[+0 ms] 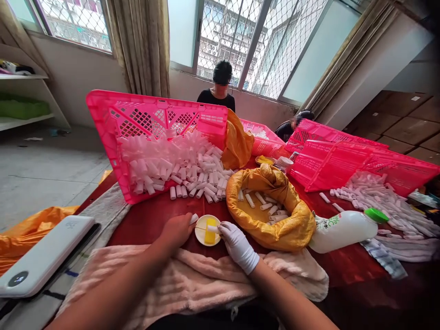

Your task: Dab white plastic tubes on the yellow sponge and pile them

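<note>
"What did the right hand [237,244] have hold of?"

"A short white tube [212,228], pinched in gloved fingertips and held roughly level over a yellow block [209,237]. I couldn't tell whether the two touched."

"And the left hand [177,230]?"

"Bare, and closed on a second white tube [194,219] that poked out past its fingers. A thin stick [201,228] ran from there toward the first tube; how it was gripped was too small to make out."

"Where did the block sit?"

"On a small pale saucer [199,239], between the hands, on a dark red table cover [151,222]."

"What lay around that?"

"Just right, an orange sack [235,208], its rim rolled down around some loose tubes [265,206]. A white bottle [343,233] with a green cap lay tilted beside it. A pink towel [199,284] was bunched under the forearms."

"And farther off?"

"A bright pink crate [120,178] with a heap of tubes [192,172] spilling from it. Beyond that, a person in black [209,97] was near the window [237,46]."
</note>
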Available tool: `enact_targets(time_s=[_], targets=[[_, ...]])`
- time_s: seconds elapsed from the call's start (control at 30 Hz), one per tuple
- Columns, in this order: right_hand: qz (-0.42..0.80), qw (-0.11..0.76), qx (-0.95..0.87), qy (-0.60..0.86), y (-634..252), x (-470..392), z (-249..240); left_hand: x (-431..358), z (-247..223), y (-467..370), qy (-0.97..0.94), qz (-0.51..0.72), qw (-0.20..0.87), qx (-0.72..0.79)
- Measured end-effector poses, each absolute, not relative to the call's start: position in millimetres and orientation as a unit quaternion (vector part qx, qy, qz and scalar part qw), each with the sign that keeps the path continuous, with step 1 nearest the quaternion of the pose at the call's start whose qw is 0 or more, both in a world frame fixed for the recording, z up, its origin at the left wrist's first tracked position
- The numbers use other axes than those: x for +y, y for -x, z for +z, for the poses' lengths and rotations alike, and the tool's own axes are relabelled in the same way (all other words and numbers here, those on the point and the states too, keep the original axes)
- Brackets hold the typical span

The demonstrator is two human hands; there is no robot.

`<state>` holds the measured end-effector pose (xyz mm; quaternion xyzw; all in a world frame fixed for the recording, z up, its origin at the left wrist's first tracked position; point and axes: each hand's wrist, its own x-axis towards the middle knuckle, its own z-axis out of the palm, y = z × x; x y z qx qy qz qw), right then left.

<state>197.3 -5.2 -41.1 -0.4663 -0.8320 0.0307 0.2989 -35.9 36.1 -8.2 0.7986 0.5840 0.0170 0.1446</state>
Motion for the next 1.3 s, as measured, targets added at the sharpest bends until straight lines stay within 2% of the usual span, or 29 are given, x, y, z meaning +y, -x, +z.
enact_targets(time_s=[0.13, 0.27, 0.43, 0.5, 0.57, 0.6, 0.7, 0.77, 0.83, 0.9, 1.13, 1.3], targets=[[-0.008, 0.299, -0.857, 0.42, -195, -14, -40, 35, -6, 36, -0.801, 0.023, 0.143, 0.581], [0.043, 0.317, -0.843, 0.432, -196, -14, -39, 36, -9, 37, -0.798, 0.025, 0.142, 0.584], [-0.014, 0.267, -0.893, 0.362, -195, -18, -33, 37, -12, 35, -0.792, 0.022, 0.15, 0.591], [-0.001, 0.267, -0.912, 0.312, -192, -23, -29, 36, -12, 35, -0.786, 0.019, 0.155, 0.599], [0.063, 0.32, -0.896, 0.303, -186, -25, -28, 35, -12, 35, -0.786, 0.028, 0.145, 0.601], [0.109, 0.375, -0.863, 0.32, -183, -24, -29, 34, -12, 36, -0.79, 0.049, 0.127, 0.598], [0.294, 0.566, -0.652, 0.412, -172, -15, -34, 31, -14, 36, -0.811, 0.145, 0.056, 0.564], [0.404, 0.628, -0.493, 0.445, -165, -5, -34, 29, -15, 36, -0.825, 0.196, 0.034, 0.528], [0.476, 0.632, -0.409, 0.454, -161, 2, -29, 27, -15, 35, -0.839, 0.216, 0.039, 0.497], [0.502, 0.622, -0.398, 0.451, -160, 5, -23, 25, -14, 33, -0.847, 0.214, 0.055, 0.483], [0.491, 0.595, -0.457, 0.442, -166, 2, -18, 18, 1, 28, -0.86, 0.129, 0.125, 0.478], [0.46, 0.533, -0.559, 0.439, -179, 0, -11, 15, 8, 25, -0.868, 0.094, 0.135, 0.468]])
